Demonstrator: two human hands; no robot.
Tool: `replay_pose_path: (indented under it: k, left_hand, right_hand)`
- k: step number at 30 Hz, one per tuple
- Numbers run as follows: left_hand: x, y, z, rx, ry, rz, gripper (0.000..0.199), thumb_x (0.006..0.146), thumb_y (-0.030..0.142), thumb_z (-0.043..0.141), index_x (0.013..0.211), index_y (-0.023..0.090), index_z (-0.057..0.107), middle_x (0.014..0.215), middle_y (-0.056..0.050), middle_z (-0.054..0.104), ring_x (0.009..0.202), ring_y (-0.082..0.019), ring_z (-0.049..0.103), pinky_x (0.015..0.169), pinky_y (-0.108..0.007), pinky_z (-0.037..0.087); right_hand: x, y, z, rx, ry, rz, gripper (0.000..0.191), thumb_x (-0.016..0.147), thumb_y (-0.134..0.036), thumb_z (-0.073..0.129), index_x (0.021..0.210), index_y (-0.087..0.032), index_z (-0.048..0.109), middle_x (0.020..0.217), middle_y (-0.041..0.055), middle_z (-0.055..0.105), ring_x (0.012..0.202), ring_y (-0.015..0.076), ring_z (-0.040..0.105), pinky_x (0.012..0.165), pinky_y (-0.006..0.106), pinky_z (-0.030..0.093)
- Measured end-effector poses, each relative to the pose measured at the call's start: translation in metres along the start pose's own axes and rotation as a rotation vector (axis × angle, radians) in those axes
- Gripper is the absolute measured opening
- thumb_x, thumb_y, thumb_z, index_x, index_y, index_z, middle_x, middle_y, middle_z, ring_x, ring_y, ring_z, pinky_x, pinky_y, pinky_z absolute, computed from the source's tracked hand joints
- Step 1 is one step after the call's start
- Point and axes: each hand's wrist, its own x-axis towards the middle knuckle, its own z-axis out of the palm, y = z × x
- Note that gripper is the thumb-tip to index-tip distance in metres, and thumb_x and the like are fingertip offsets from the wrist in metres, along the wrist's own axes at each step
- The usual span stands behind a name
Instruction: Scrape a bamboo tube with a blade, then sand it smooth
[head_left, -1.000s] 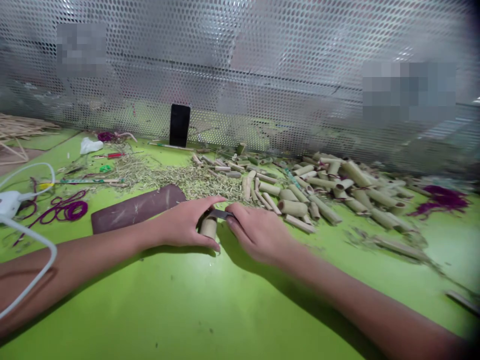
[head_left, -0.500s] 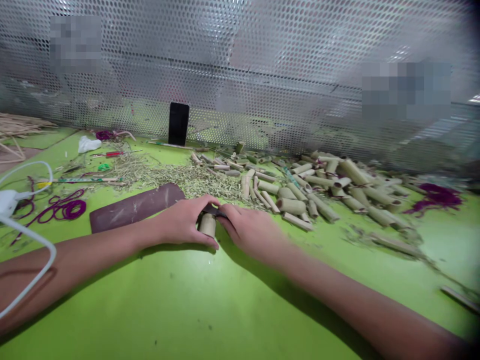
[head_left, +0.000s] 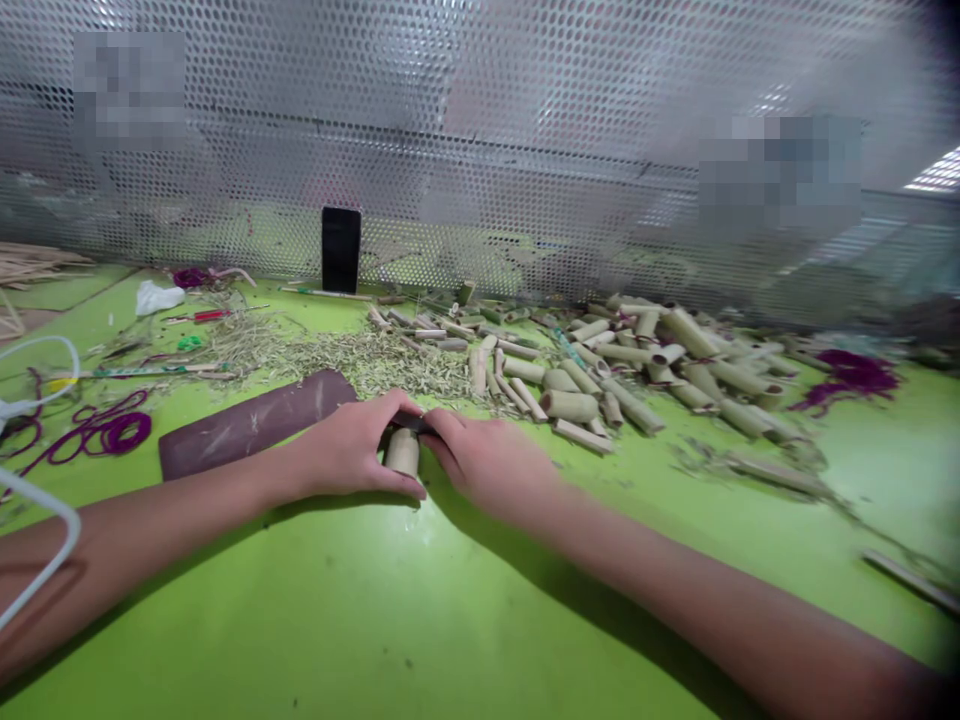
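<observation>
A short bamboo piece (head_left: 403,455) sits on the green table, with my left hand (head_left: 352,450) closed round it. The thumb lies along its near end while the forefinger arches over its far end. My right hand (head_left: 491,462) is closed on a dark, flat blade, likely a knife (head_left: 409,422), which lies across the top of the bamboo. Its handle is hidden in the fist. The left fingertips come close to the blade; whether they touch it I cannot tell. Behind my left wrist lies a dark brown sandpaper-like sheet (head_left: 247,428).
Bamboo shavings (head_left: 375,365) cover the table beyond my hands. To the right is a heap of cut bamboo tubes (head_left: 637,355). A phone (head_left: 340,250) stands against the perforated metal screen (head_left: 450,180). Purple cord (head_left: 124,432) and a white cable (head_left: 64,550) lie left.
The whole view has shifted slightly, so things appear a little further left. Both hands keep their hold, and the blade still lies across the bamboo piece.
</observation>
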Motion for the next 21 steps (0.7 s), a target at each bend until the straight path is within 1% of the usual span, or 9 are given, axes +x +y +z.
replay_pose_path:
  k: [3, 10, 14, 21]
  left_hand:
    - [0.0, 0.0, 0.0, 0.008, -0.005, 0.018, 0.071, 0.073, 0.056, 0.091, 0.128, 0.023, 0.06, 0.127, -0.011, 0.073, 0.117, -0.036, 0.071, 0.096, -0.047, 0.056]
    - [0.001, -0.001, -0.001, 0.042, -0.008, 0.071, 0.067, 0.076, 0.055, 0.09, 0.128, 0.023, 0.061, 0.125, -0.01, 0.073, 0.115, -0.034, 0.071, 0.094, -0.045, 0.056]
    - [0.001, -0.002, -0.002, 0.08, -0.029, 0.102, 0.066, 0.078, 0.056, 0.09, 0.129, 0.024, 0.062, 0.125, -0.009, 0.073, 0.115, -0.033, 0.07, 0.095, -0.043, 0.056]
    - [0.001, 0.002, -0.005, 0.119, -0.066, 0.143, 0.068, 0.079, 0.052, 0.092, 0.134, 0.023, 0.064, 0.131, -0.009, 0.072, 0.119, -0.032, 0.069, 0.104, -0.043, 0.054]
  right_hand:
    - [0.0, 0.001, -0.004, 0.025, -0.046, 0.008, 0.035, 0.114, -0.035, 0.036, 0.124, -0.018, 0.066, 0.084, 0.009, 0.076, 0.068, 0.0246, 0.068, 0.055, 0.033, 0.033]
    - [0.0, 0.005, -0.008, 0.09, -0.067, -0.01, 0.032, 0.113, -0.034, 0.039, 0.12, -0.018, 0.065, 0.089, 0.0112, 0.077, 0.071, 0.0248, 0.067, 0.056, 0.032, 0.03]
    - [-0.002, 0.008, -0.008, 0.116, -0.078, -0.047, 0.03, 0.112, -0.031, 0.04, 0.122, -0.016, 0.065, 0.094, 0.0118, 0.078, 0.075, 0.0251, 0.068, 0.06, 0.032, 0.034]
    - [-0.006, 0.022, -0.004, 0.249, -0.081, -0.152, 0.028, 0.111, -0.029, 0.044, 0.118, -0.014, 0.066, 0.097, 0.012, 0.076, 0.077, 0.0222, 0.065, 0.066, 0.031, 0.039]
